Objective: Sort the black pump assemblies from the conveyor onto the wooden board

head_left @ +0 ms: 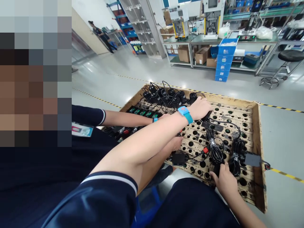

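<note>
A wooden tray (pixel 255 126) full of round holes lies in front of me on the floor. My left hand (pixel 200 107), with a blue wrist strap (pixel 185 113), reaches across it, fingers curled over a black adapter (pixel 207 116) near the tray's middle. At the tray's near edge my right hand (pixel 224 180) is closed round the end of a coiled black cable bundle (pixel 215 151). More coiled cables with grey boxes (pixel 252 159) lie to its right. Black round parts with wires (pixel 166 95) fill the far left corner.
A co-worker in a dark uniform sits close on my left, one hand (pixel 174 144) on the tray under my arm, another wrist (pixel 155 119) by green circuit boards (pixel 142 112). Blue bins (pixel 224 60), benches, shelving and a stool (pixel 288 58) stand beyond yellow floor tape.
</note>
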Demonstrator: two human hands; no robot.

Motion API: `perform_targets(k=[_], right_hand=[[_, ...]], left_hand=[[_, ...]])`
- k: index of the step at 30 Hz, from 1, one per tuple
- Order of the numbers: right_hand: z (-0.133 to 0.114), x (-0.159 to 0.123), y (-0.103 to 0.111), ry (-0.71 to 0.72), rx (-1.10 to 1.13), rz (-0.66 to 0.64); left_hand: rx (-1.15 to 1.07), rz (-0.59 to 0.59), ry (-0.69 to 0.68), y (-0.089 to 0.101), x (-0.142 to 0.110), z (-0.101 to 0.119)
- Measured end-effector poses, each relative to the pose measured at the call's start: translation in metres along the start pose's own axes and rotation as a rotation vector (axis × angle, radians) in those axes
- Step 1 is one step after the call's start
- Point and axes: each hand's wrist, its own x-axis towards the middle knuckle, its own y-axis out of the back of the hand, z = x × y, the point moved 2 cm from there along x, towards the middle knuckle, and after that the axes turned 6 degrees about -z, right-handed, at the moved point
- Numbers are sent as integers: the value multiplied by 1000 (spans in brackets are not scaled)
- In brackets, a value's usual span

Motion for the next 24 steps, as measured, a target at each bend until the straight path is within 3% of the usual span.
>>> perform_targets(k=[3,6,10,12,13,15,18,24], right_hand=[[3,-7,-4,-16,52,13],[9,-20,12,58,282,228],[18,-13,79,265,531,690],[16,11,113,305,555,771],[12,27,125,316,586,739],[1,65,141,349,719,542],[-21,110,144,359,936,221],[-54,144,123,263,1223,-160]], left_hand=[[-10,-9,24,-4,-7,2],[11,-28,10,-11,-14,5],[42,-30,-73,-17,-17,17],[53,-31,-135,-21,-16,28],[58,-30,-168,-23,-15,34],[57,-20,-226,-30,-13,44],[34,-3,-242,-41,-14,46],[-87,4,5,-59,-28,14]])
